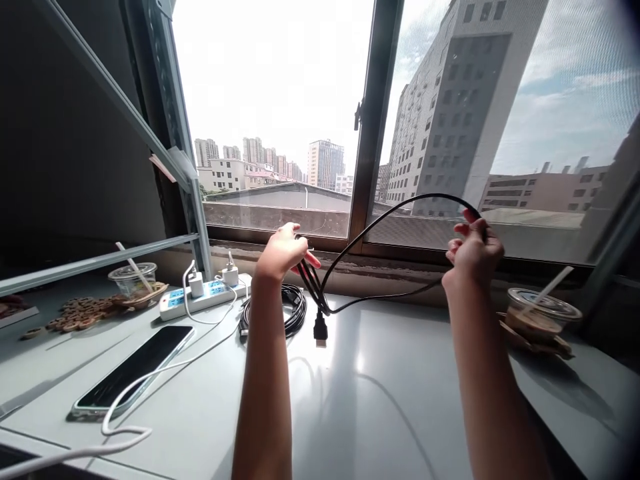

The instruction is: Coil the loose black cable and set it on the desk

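My left hand (pixel 283 251) is closed around several loops of a black cable (pixel 385 212), held up above the grey table (pixel 380 393) in front of the window. My right hand (pixel 474 248) is closed on the same cable farther along, and the cable arches between the two hands. Below the left hand a loop hangs down, ending in a black plug (pixel 321 330) just above the table. A second coiled black cable (pixel 294 308) lies on the table behind my left forearm.
A phone (pixel 134 368) with a white charging cable (pixel 131 390) lies at the left. A white power strip (pixel 205 296) with two chargers sits near the window. Plastic cups with straws stand at the far left (pixel 133 278) and right (pixel 540 313). A metal shelf frame (pixel 185 170) rises at left.
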`<state>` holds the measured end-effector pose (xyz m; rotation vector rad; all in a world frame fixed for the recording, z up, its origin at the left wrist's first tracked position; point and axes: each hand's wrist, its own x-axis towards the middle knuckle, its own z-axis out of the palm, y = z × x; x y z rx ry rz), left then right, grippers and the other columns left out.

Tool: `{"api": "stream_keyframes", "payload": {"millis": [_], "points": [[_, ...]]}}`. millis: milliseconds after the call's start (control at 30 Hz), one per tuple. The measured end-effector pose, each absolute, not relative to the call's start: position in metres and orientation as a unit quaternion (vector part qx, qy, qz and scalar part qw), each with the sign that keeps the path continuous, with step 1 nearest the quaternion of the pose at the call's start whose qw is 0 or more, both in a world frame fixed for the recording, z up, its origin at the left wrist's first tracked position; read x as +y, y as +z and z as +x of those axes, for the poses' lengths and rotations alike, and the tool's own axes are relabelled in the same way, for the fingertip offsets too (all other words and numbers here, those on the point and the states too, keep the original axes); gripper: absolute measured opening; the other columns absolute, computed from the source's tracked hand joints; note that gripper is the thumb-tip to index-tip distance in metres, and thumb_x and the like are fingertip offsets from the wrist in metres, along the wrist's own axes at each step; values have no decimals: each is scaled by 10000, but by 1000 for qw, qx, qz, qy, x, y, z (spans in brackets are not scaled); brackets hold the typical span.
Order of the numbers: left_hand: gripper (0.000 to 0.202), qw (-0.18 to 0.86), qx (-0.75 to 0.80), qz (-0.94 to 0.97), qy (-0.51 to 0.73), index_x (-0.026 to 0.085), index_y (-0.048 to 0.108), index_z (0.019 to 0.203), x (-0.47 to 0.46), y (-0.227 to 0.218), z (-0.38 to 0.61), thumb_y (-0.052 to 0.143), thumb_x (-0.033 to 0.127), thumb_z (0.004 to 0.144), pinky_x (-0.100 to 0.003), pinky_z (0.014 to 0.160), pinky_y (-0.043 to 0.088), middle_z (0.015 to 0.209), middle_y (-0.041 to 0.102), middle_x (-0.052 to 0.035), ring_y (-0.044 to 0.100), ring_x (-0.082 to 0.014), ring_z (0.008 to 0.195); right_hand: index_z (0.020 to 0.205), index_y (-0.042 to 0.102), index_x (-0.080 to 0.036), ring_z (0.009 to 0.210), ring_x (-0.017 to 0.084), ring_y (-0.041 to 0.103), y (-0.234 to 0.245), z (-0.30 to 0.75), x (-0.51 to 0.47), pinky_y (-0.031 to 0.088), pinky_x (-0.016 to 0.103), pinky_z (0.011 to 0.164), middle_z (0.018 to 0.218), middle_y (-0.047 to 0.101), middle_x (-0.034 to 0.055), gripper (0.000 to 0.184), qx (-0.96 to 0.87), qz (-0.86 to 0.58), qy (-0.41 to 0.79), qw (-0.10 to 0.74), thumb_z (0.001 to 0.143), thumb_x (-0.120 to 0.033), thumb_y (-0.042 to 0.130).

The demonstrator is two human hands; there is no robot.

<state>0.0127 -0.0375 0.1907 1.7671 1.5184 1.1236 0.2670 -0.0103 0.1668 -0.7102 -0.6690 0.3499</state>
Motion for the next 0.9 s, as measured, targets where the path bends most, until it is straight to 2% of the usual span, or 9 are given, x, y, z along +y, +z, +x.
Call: {"api": "stream_keyframes", "payload": {"millis": [133, 267, 333, 433, 567, 700, 800, 900], "points": [[580, 331, 490, 675, 441, 96, 234, 1393, -35, 192, 15, 442, 205, 862, -234, 528, 453, 823, 717, -107, 642, -147, 542, 771, 603, -203, 437, 35, 249, 174, 273, -21, 107, 183, 358, 687, 456, -17, 106, -336, -294, 189, 874, 739, -304, 591], [550, 460, 342, 705, 417, 158, 288, 1388, -33, 192, 23, 492, 235, 883, -290, 600, 487, 599, 662, -16, 675, -199, 604, 783, 623, -189, 425, 23, 226, 181, 260, -34, 96, 188, 370, 655, 421, -31, 124, -383, -259, 235, 855, 752, -307, 599], [538, 486, 322, 703, 408, 138, 308, 1375, -32, 192, 27, 502, 223, 881, -325, 662, 502, 577, 653, -15, 683, -208, 654, 813, 634, -181, 414, 23, 209, 182, 250, -37, 98, 191, 371, 611, 389, -43, 166, -409, -242, 250, 843, 772, -336, 591], [508, 471, 345, 695, 419, 78, 319, 1342, -26, 188, 28, 491, 213, 884, -360, 826, 475, 655, 686, -55, 680, -186, 760, 838, 649, -180, 407, 26, 213, 184, 242, -40, 118, 188, 369, 553, 354, -59, 203, -459, -216, 260, 822, 761, -366, 620], [356, 396, 364, 701, 470, 108, 447, 1215, -16, 184, 18, 473, 204, 873, -364, 943, 395, 692, 690, -52, 655, -177, 903, 907, 669, -193, 393, 29, 288, 187, 250, -54, 186, 177, 351, 545, 405, -55, 274, -562, -245, 253, 749, 767, -423, 620], [272, 353, 381, 662, 540, 126, 495, 1109, -20, 189, 10, 471, 184, 844, -342, 913, 411, 602, 638, -4, 659, -171, 861, 1062, 626, -196, 377, 37, 410, 187, 269, -66, 330, 170, 348, 624, 529, -45, 408, -634, -350, 280, 630, 726, -425, 661], [269, 348, 378, 668, 538, 126, 487, 1081, -29, 193, 14, 464, 155, 815, -328, 901, 418, 584, 628, 4, 661, -167, 834, 1184, 545, -184, 463, 90, 566, 183, 273, -65, 485, 199, 449, 713, 620, -8, 566, -650, -446, 276, 550, 681, -384, 712], [274, 326, 375, 705, 506, 133, 508, 1038, -29, 190, 28, 460, 140, 768, -315, 822, 453, 561, 624, -3, 655, -180, 796, 1220, 528, -188, 552, 127, 638, 178, 261, -58, 534, 216, 499, 844, 653, 40, 614, -657, -506, 229, 510, 659, -324, 739]]}}
